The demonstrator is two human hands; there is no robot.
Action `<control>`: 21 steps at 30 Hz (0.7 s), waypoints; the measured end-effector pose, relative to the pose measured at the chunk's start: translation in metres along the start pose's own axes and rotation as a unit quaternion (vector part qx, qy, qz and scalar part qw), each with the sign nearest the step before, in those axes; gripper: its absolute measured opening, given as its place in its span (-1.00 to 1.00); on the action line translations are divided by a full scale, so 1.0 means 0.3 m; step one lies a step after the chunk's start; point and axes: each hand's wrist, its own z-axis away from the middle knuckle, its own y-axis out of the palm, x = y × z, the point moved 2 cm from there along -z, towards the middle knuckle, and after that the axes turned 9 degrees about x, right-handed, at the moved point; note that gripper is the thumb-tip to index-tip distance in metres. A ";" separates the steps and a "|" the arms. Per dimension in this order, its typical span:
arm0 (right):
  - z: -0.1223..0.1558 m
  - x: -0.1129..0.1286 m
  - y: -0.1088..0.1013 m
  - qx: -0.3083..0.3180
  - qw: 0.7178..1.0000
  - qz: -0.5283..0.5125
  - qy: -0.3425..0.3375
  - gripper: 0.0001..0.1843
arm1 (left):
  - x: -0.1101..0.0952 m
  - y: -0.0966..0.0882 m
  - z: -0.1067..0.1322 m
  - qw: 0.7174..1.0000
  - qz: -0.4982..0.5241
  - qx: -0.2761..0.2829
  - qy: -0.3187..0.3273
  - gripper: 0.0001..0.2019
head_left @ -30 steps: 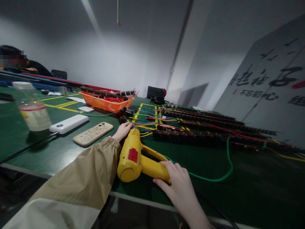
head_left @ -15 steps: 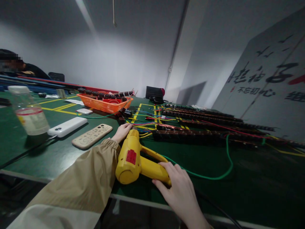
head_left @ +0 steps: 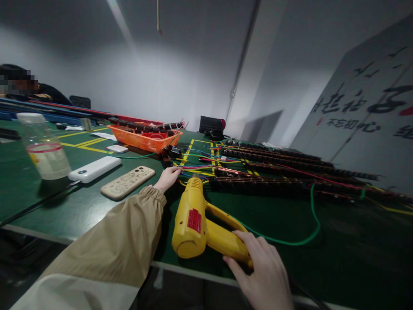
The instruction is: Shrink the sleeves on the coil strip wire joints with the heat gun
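My right hand point(head_left: 263, 269) is closed around the handle of a yellow heat gun point(head_left: 190, 224), which has a red label on its body. Its nozzle points away from me toward coloured wires point(head_left: 201, 171) coming out of a long black wrapped harness point(head_left: 258, 185). My left hand point(head_left: 168, 178), in a tan sleeve, is at the ends of these wires, left of the nozzle. Thumb and fingers are pinched together there, though the exact grip on the thin wires is small and partly hidden.
Left on the green table point(head_left: 84, 215) are a patterned phone case point(head_left: 127, 183), a white power bank point(head_left: 95, 169) with a cable, and a bottle point(head_left: 48, 155). Behind stands an orange basket point(head_left: 142, 140) of dark wrapped pieces. A green wire point(head_left: 290, 242) loops at right. Another person point(head_left: 53, 92) sits far left.
The heat gun and my right hand have shifted right and slightly toward me, away from my left hand. My left hand stays by the wire ends. The whole view has shifted slightly.
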 end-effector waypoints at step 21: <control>0.017 -0.023 -0.003 0.007 1.000 0.003 -0.013 -0.57 | -0.019 0.001 0.015 1.000 0.003 0.015 -0.022 -0.63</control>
